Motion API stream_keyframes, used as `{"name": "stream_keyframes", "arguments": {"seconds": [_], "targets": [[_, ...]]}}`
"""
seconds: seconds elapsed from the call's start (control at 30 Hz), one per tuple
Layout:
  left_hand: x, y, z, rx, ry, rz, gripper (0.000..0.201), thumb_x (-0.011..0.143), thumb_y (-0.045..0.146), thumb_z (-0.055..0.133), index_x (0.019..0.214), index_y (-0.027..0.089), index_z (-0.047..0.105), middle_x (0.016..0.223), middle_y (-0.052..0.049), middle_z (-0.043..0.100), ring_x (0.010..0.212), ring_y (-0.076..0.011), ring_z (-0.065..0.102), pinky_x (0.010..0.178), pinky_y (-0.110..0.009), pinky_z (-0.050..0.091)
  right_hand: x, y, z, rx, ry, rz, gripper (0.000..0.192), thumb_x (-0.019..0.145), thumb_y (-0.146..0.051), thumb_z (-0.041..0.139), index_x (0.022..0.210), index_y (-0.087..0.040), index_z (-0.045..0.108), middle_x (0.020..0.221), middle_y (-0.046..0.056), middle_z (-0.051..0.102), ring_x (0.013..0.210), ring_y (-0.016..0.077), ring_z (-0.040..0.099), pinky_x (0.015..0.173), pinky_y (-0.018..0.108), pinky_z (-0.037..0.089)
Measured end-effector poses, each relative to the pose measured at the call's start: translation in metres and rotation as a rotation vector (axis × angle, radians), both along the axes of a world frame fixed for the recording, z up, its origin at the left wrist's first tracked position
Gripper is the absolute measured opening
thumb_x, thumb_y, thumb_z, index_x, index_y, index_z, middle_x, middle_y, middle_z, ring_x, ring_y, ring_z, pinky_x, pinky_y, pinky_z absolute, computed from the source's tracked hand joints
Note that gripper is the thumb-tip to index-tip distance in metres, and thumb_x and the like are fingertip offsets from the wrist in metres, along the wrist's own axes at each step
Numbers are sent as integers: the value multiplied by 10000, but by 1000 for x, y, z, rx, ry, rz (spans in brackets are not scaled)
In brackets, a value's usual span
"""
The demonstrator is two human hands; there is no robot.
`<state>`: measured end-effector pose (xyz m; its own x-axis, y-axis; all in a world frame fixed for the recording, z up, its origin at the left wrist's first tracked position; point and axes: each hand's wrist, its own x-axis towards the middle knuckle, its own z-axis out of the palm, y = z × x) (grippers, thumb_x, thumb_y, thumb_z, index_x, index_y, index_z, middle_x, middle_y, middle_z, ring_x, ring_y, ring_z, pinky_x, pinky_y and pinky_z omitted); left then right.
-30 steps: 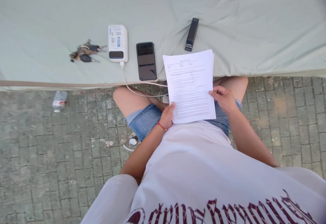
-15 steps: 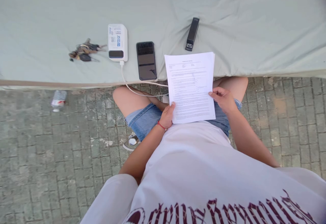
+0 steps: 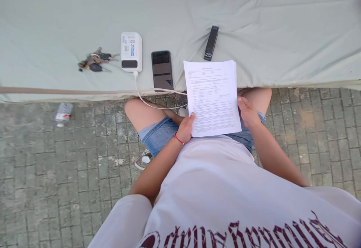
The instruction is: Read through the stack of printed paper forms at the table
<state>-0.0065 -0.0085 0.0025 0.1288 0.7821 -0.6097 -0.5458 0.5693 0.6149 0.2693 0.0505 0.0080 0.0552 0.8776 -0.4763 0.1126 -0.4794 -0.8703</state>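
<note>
I hold a stack of printed paper sheets (image 3: 213, 97) above my lap. My left hand (image 3: 185, 128) grips the stack's lower left corner, thumb on top. My right hand (image 3: 248, 112) holds the right edge, its fingers partly tucked behind the sheets. The top of the sheets overlaps the edge of a grey cloth-covered surface (image 3: 282, 37). A black stapler (image 3: 211, 43) lies on the cloth just beyond the papers.
On the cloth lie a black phone (image 3: 161, 70), a white power bank (image 3: 131, 51) with a white cable (image 3: 153, 99) trailing over the edge, and a bunch of keys (image 3: 94, 61). A plastic bottle (image 3: 63, 112) lies on the paved ground at left.
My right hand has slid from over the page's right edge to behind it. The view has tilted slightly, so the items on the cloth sit lower in frame.
</note>
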Motion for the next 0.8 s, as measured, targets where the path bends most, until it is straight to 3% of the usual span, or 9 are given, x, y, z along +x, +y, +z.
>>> {"name": "stream_keyframes", "arguments": {"seconds": [0.23,0.4,0.5,0.6,0.7,0.8], "targets": [[11,10,-4,10,16,-66,662,733,666,872,1132,148,772,1262,-157,764,1416,-412,561,1235,-550,418,9,-4,-6,42,7,67,489,830,-771,689,1024,-325,743,1077,30,787,1079,315,716,914,474,615],[11,6,-8,77,134,-168,699,753,722,819,1177,170,760,1298,-141,751,1375,-392,594,1219,-565,417,15,-15,-11,92,-129,63,496,894,-766,586,978,-299,732,984,39,787,993,323,728,905,521,605],[11,14,-3,184,276,-150,601,860,690,735,1193,189,741,1321,-129,735,1365,-363,594,1208,-528,410,14,-19,-10,115,-154,67,474,913,-755,559,949,-308,714,948,32,784,945,316,729,889,524,598],[12,28,-3,241,476,-117,477,957,642,641,1084,190,725,1244,-137,747,1289,-344,619,1147,-495,436,10,-21,-9,127,-163,65,478,917,-764,539,941,-315,700,924,25,776,918,305,723,854,510,600],[15,39,-9,250,631,-78,466,985,646,586,941,191,679,1101,-135,755,1147,-316,648,1044,-459,480,6,-23,-9,123,-185,61,499,921,-773,516,944,-308,697,844,27,749,878,300,709,786,475,601],[16,41,-17,250,647,-56,473,986,650,566,912,192,657,1036,-122,746,1054,-284,648,980,-429,495,5,-27,-10,140,-237,29,494,936,-740,514,968,-284,700,800,35,728,858,289,699,747,435,592]]}}
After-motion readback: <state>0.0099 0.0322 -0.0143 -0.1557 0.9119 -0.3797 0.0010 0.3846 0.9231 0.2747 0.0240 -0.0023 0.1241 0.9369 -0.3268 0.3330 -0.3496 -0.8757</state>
